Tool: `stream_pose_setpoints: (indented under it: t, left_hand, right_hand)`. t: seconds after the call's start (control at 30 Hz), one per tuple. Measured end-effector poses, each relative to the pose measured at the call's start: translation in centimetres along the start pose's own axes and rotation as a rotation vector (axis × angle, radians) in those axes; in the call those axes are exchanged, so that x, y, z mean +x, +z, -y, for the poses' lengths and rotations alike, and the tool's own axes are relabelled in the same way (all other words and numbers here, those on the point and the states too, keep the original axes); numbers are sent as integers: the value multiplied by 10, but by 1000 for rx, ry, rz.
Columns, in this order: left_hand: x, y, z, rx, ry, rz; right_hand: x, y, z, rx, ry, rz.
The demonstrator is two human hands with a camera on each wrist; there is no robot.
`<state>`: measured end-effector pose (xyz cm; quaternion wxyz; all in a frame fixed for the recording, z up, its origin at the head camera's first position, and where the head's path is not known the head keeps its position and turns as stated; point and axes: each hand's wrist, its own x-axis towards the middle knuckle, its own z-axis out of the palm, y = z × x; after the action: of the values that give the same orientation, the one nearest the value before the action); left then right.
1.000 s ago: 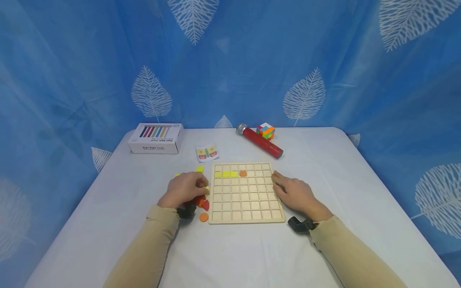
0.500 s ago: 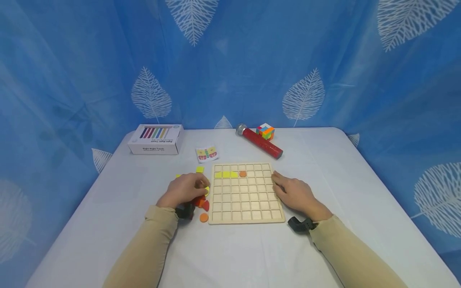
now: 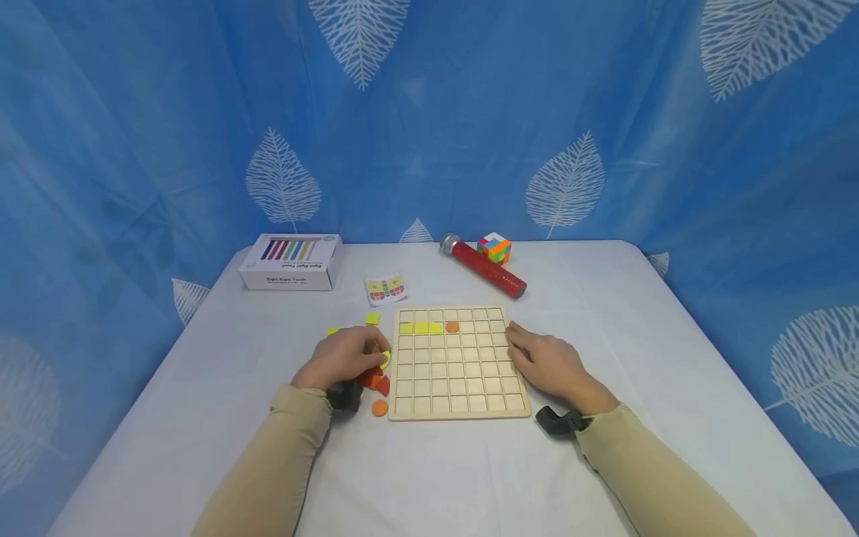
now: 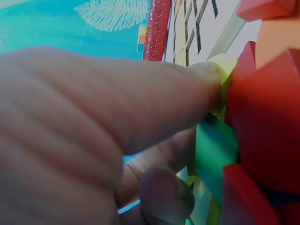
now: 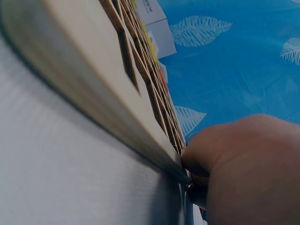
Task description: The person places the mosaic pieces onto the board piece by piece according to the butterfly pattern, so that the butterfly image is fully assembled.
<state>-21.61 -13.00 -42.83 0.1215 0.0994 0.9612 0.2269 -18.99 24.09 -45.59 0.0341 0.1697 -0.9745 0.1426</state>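
My left hand point(image 3: 344, 356) is beside the wooden grid board point(image 3: 429, 412), over a pile of coloured pieces. Its thumb and fingers pinch a yellow piece point(image 4: 226, 70) with a rounded edge, partly hidden by the thumb. Red pieces point(image 4: 267, 117) and a green piece point(image 4: 216, 154) lie close around the fingertips. My right hand point(image 3: 552, 363) rests against the board's right edge, thumb and index finger touching it. In the board's second row sit yellow pieces point(image 3: 421, 328) side by side and an orange disc point(image 3: 452, 327). Another orange disc point(image 3: 379, 408) lies left of the board.
A small picture card point(image 3: 385, 291) with a butterfly pattern lies behind the board. Farther back are a white box point(image 3: 291, 262), a red microphone point(image 3: 486, 268) and a colourful puzzle cube point(image 3: 494, 247). A yellow square point(image 3: 372, 318) lies near the board's back left corner.
The left hand stays at the pile; the yellow piece at its fingertips has turned slightly, showing its rounded edge. The right hand and board have kept their places.
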Motion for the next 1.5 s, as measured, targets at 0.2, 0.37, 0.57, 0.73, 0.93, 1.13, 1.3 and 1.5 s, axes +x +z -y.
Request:
stream_pose_setpoints:
  t: [0.2, 0.37, 0.57, 0.73, 0.93, 1.13, 1.3, 1.5]
  left_hand:
    - [0, 0, 1, -5, -5, -6]
    - [0, -1, 2, -18, 2, -14]
    - [3, -1, 3, -63, 16, -76]
    - [5, 2, 5, -51, 58, -173]
    - [5, 3, 4, 23, 85, -202]
    - [5, 0, 0, 104, 133, -152]
    - [5, 1, -3, 173, 140, -120]
    - [4, 1, -2, 216, 131, -117]
  right_hand:
    - [-1, -1, 1, 3, 6, 4]
    - [-1, -1, 1, 4, 5, 2]
    - [-1, 0, -1, 4, 3, -3]
    - [-2, 0, -2, 4, 7, -3]
    - [-2, 0, -2, 10, 9, 0]
    - [0, 0, -2, 12, 0, -14]
    - [0, -1, -2, 14, -1, -12]
    - [-1, -2, -2, 18, -7, -11]
